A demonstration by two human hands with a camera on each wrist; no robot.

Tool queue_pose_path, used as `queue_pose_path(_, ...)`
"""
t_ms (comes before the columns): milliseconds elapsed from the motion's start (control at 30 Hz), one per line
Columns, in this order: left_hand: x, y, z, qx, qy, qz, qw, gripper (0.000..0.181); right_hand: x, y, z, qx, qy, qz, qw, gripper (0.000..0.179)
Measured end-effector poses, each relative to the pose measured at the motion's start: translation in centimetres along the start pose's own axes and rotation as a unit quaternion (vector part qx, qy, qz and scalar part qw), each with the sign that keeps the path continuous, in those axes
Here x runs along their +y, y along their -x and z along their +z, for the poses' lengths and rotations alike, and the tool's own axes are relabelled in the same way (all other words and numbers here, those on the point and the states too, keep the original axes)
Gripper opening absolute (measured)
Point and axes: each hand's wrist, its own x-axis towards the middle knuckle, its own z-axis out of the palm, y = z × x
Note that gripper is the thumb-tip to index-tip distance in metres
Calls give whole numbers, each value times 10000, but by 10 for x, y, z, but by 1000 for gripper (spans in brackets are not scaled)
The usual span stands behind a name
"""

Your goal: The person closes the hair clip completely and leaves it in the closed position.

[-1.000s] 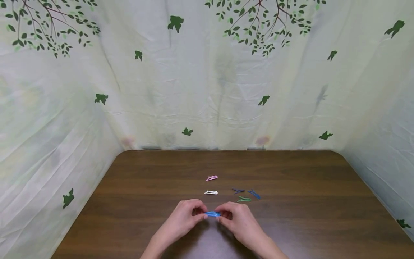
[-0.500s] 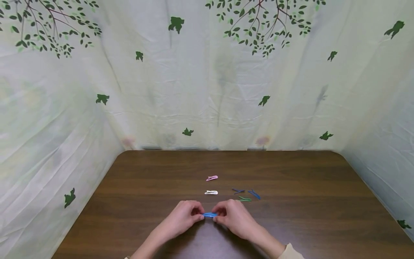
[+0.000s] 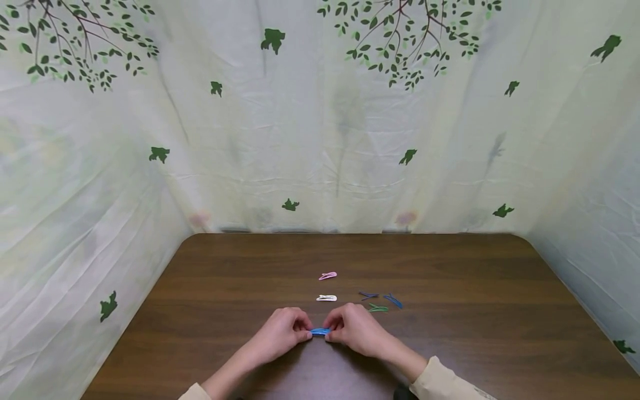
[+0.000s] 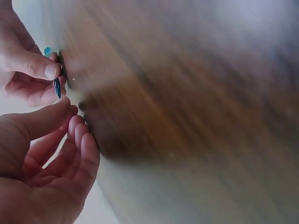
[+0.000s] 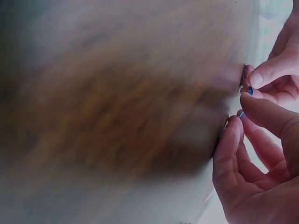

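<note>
Between my two hands is a bright blue hair clip (image 3: 320, 331), held by its ends low over the brown table. My left hand (image 3: 281, 335) pinches its left end between thumb and fingers. At the other end, the thumb and fingers of my right hand (image 3: 356, 332) pinch it. Only part of the blue clip (image 4: 57, 87) shows in the left wrist view, and fingertips cover most of it in the right wrist view. Just beyond the hands lie a white hair clip (image 3: 326, 298) and a green hair clip (image 3: 378, 308), neither touched.
Farther back lies a pink hair clip (image 3: 328, 275). To the right are a dark blue clip (image 3: 368, 295) and a blue clip (image 3: 393, 301), both with parted arms. A pale leaf-print curtain (image 3: 320, 139) borders the wooden table (image 3: 225, 261) at its back and sides.
Both hands have shifted a little to the left with the blue hair clip, still pinching its ends. More of the beige sleeves shows. The other clips stay where they were.
</note>
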Motion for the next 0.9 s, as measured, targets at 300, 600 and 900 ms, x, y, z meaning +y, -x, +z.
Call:
queue_pose_path(300,-2,-1,1,27,-54,143,9999,14,-1,-2,3,-32,156,-37,9999,11)
queue_pose_path(600,0,1,3,102,-206,196,9995,16,0,0,3,-100,163,-144,9997,13)
queue_pose_path(900,2,1,-4,-106,-40,168,9998,13,0,8,1,-202,75,-246,9995,16)
